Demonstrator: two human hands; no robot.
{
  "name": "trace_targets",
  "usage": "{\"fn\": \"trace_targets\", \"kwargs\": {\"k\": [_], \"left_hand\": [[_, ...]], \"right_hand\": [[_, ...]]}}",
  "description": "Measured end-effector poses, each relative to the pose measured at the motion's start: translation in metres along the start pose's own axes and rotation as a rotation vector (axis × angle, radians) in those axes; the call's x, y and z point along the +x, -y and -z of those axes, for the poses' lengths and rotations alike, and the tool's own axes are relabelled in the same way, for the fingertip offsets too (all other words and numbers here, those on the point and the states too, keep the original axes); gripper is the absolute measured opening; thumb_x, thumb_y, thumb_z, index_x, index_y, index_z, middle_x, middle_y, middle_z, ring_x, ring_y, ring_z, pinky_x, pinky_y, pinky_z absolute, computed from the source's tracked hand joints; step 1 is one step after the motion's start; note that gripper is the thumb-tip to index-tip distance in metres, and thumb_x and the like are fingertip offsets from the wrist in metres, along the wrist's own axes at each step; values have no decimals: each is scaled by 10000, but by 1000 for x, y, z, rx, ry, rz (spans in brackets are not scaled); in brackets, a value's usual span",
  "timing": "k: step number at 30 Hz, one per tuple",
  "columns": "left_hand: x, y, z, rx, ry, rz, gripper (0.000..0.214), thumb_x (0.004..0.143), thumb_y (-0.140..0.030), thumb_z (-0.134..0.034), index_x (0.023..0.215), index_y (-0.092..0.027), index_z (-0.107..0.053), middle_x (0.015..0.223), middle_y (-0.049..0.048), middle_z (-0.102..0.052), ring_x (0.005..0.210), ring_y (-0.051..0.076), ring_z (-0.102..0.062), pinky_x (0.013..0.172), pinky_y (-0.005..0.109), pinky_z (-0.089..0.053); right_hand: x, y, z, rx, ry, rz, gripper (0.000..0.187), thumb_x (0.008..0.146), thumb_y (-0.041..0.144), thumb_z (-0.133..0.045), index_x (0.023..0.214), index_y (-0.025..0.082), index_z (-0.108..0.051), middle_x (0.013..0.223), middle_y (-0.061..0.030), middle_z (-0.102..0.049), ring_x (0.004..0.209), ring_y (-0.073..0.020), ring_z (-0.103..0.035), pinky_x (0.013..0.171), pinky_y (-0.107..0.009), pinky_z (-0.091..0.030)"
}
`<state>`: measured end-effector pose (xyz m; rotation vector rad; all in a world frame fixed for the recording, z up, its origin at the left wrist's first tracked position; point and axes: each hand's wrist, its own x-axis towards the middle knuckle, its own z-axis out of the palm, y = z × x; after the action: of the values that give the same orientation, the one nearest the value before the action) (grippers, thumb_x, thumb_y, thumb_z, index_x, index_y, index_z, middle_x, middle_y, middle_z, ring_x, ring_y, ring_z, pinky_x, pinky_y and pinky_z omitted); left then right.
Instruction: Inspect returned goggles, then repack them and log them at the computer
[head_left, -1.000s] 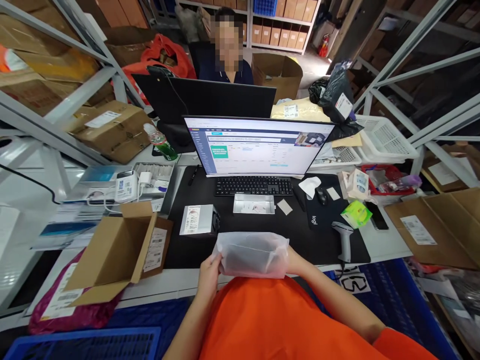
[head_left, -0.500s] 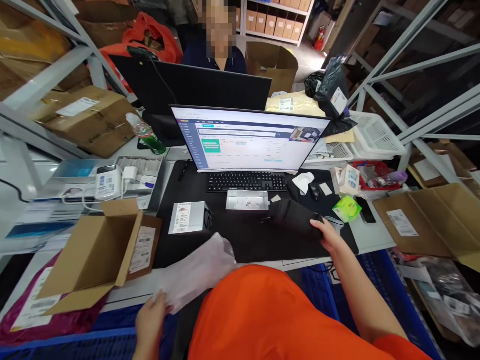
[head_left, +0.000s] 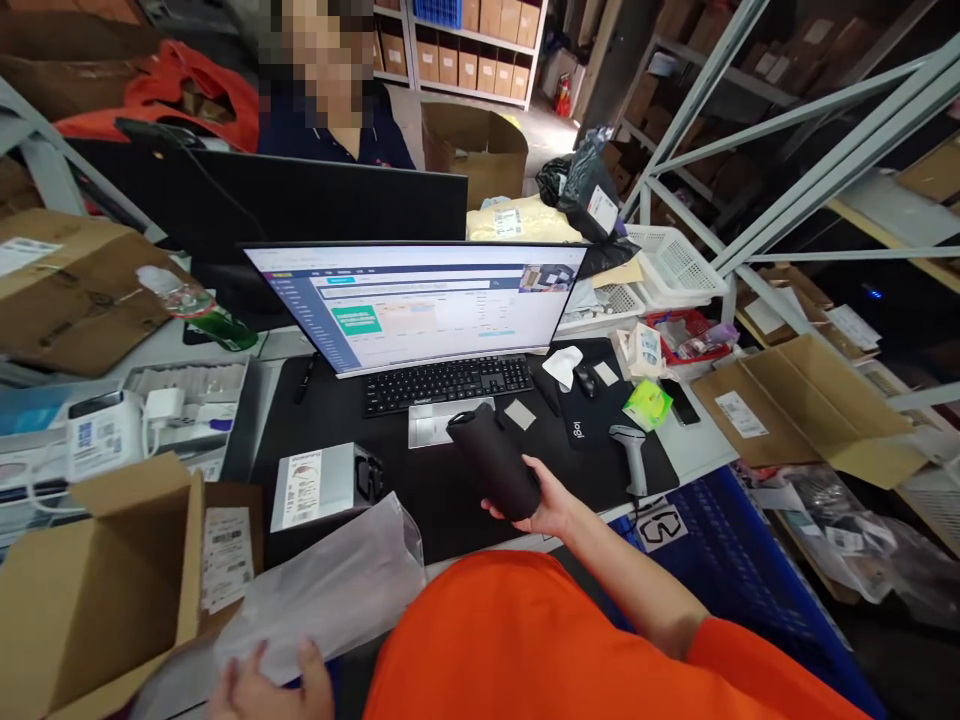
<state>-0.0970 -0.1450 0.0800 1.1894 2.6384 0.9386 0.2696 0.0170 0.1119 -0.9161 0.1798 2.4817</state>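
My right hand (head_left: 536, 500) is wrapped round the lower end of a long black case (head_left: 495, 460), which tilts above the desk mat. A frosted plastic bag (head_left: 330, 585) stretches from the mat's front edge toward the lower left, beside an open carton. Over the bag's near end is my left hand (head_left: 274, 685), slightly blurred, with thumb and fingers apart; the frame's bottom edge cuts it off. A silver box (head_left: 311, 485) with a printed label stands beyond the bag, dark glasses (head_left: 369, 478) at its right side. Behind the case lies a shallow silver tray (head_left: 427, 425).
The open carton (head_left: 97, 590) fills the lower left. A monitor (head_left: 435, 320) and keyboard (head_left: 450, 385) stand ahead, with a person (head_left: 337, 130) behind. To the right are a barcode scanner (head_left: 634, 460), a phone (head_left: 680, 402), a green packet (head_left: 648, 404) and another carton (head_left: 810, 400).
The black case has come off the mat in my right hand, moving left and nearer. The left hand has moved down and left, its fingers spreading. The view has turned right.
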Motion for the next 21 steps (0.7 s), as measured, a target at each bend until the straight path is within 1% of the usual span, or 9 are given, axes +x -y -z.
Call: {"fn": "trace_targets", "kwargs": {"k": [2,4,6,8,10,13,15,18,21], "left_hand": [[-14,-7,-7,-73,93,-124,559,763,-651,-504,1047,-191,-649,1187,218,-658,1221,474,-583,1083,685,-423],[-19,-18,-15,-205,395,-125,497,743,-662,-571,925,-210,-673,1010,161,-715,1022,400,-683,1011,625,-506],[-17,-40,-26,-390,738,-20,529,679,-667,-696,973,-227,-693,1029,136,-745,997,369,-705,975,570,-545],[-12,-75,-41,-724,878,25,766,621,-641,-796,1245,-235,-615,1258,154,-698,1196,362,-647,1053,512,-516],[-5,-114,-53,-1001,832,45,1054,496,-664,-864,1390,-224,-519,1402,169,-611,1351,380,-530,1131,502,-452],[3,-164,-63,-1094,806,244,989,552,-625,-849,1396,-216,-535,1378,159,-632,1324,388,-548,1088,493,-496],[7,-184,-65,-1124,768,371,851,665,-601,-776,1394,-229,-542,1344,138,-661,1264,367,-600,1045,489,-533],[9,-195,-68,-1140,734,419,683,779,-562,-686,1365,-228,-575,1312,127,-685,1238,327,-628,1054,465,-534],[8,-196,-76,-1139,694,457,619,810,-539,-665,1330,-211,-599,1329,132,-676,1273,314,-609,1096,454,-506]], "right_hand": [[2,-4,-4,-47,-41,108,631,887,609,-583,1227,79,-611,1059,-187,-744,888,-256,-741,625,-288,-577],[4,-10,-10,-119,-111,285,475,850,476,-697,1146,107,-654,1009,-126,-760,879,-216,-739,735,-292,-588],[6,-17,-18,-216,-140,424,426,770,381,-792,1101,139,-677,984,-81,-766,862,-193,-730,772,-288,-584],[8,-26,-28,-313,-109,472,486,696,370,-848,1103,158,-686,1013,-74,-764,879,-194,-722,771,-290,-580],[11,-35,-38,-409,-80,417,526,678,426,-855,1107,172,-685,1036,-77,-755,888,-206,-715,765,-310,-580],[12,-45,-49,-688,-116,395,534,755,533,-778,1139,175,-678,1141,-114,-713,943,-245,-702,801,-389,-587],[8,-46,-54,-962,-214,634,595,792,528,-754,1266,188,-636,1339,-150,-616,1098,-278,-660,915,-448,-564],[-3,-41,-57,-1306,-277,1046,681,784,469,-797,1381,223,-578,1466,-144,-526,1298,-293,-556,1085,-476,-477],[-10,-39,-55,-1485,-208,1103,533,838,471,-765,1304,234,-662,1399,-131,-619,1323,-299,-568,1142,-490,-443]]}}
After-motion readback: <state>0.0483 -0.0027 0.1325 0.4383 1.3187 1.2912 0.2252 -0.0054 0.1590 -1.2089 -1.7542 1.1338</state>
